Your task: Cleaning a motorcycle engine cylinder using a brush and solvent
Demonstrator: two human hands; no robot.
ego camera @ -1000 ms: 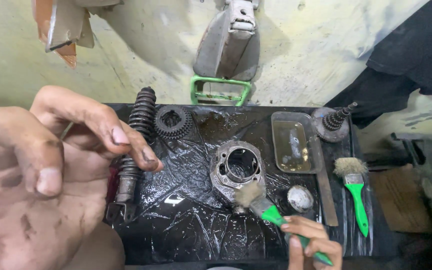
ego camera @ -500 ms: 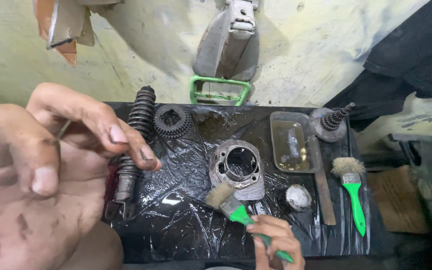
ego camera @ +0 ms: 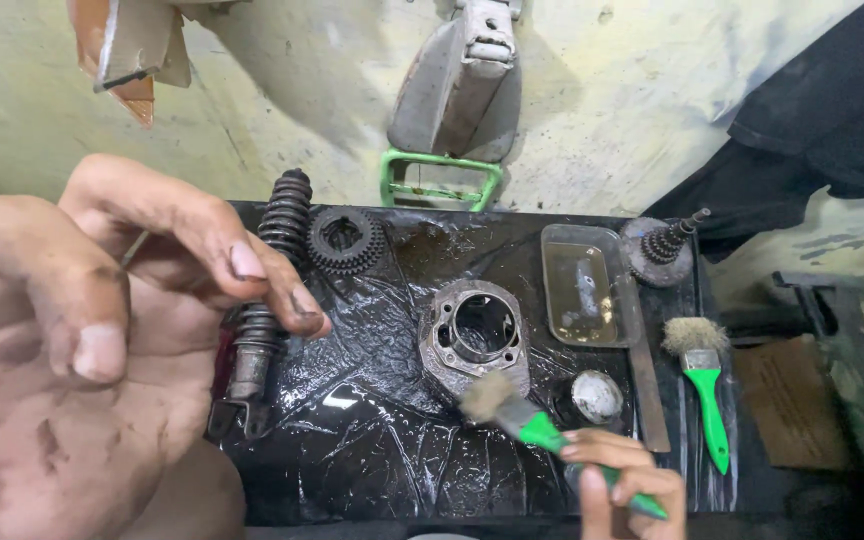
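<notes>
My right hand point(ego camera: 624, 488) grips a green-handled brush point(ego camera: 512, 410) at the bottom right; its bristles touch the lower edge of a grey metal cylinder block point(ego camera: 474, 335) lying on the black wet sheet point(ego camera: 372, 440). My greasy left hand point(ego camera: 102, 330) is raised close to the camera at the left, fingers apart and curled, holding nothing. Its fingertips hover over a black coil-spring shock absorber point(ego camera: 262, 300) that lies along the sheet's left edge.
A black toothed gear point(ego camera: 344, 240) lies by the spring. A rectangular tin of oily liquid point(ego camera: 582, 285), a small round metal part point(ego camera: 597, 396), a flat metal bar point(ego camera: 644, 370), a second green brush point(ego camera: 704, 385) and a cone-shaped part point(ego camera: 660, 250) sit at the right. A green frame point(ego camera: 440, 180) stands behind.
My right hand has shifted the brush left and then back slightly right along the block's lower edge. My left hand has barely moved.
</notes>
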